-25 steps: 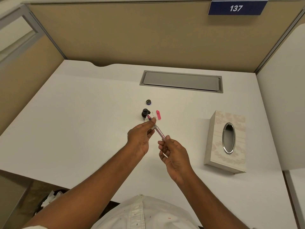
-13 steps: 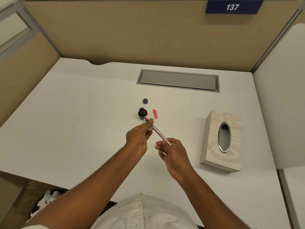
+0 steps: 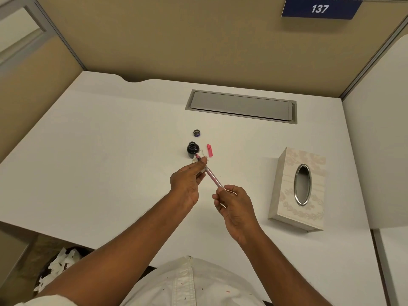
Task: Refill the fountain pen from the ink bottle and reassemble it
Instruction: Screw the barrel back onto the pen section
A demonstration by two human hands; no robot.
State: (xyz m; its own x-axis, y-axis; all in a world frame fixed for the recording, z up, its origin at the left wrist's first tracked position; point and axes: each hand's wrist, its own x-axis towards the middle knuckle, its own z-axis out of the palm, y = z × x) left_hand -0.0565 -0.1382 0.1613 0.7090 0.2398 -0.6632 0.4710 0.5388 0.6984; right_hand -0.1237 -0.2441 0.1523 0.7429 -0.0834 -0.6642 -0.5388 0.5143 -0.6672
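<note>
Since a second ago the right hand (image 3: pixel 235 205) has slid down to the rear end of the pen (image 3: pixel 212 176); the pen's barrel, earlier partly covered by those fingers, now shows bare between the hands. The left hand (image 3: pixel 187 183) keeps its pinch on the front section, with a scrap of tissue (image 3: pixel 199 167) tucked under the fingers. The nib end points forward at the ink bottle (image 3: pixel 192 149), just beyond the left fingertips.

Judgement: filling looks finished; this reads as screwing the barrel home. Whether the thread is fully seated cannot be told.

The pink cap (image 3: pixel 209 150) lies just right of the bottle, forward of both hands, not yet fitted. The bottle lid (image 3: pixel 196 132) sits farther forward, off the bottle.

The counter (image 3: pixel 110 151) is white, with a grey cable hatch (image 3: pixel 241 106) well ahead. A tissue box (image 3: pixel 300 188) stands to the right of the right hand. Tan partition walls enclose the booth; a blue sign (image 3: pixel 320 8) reads 137.
</note>
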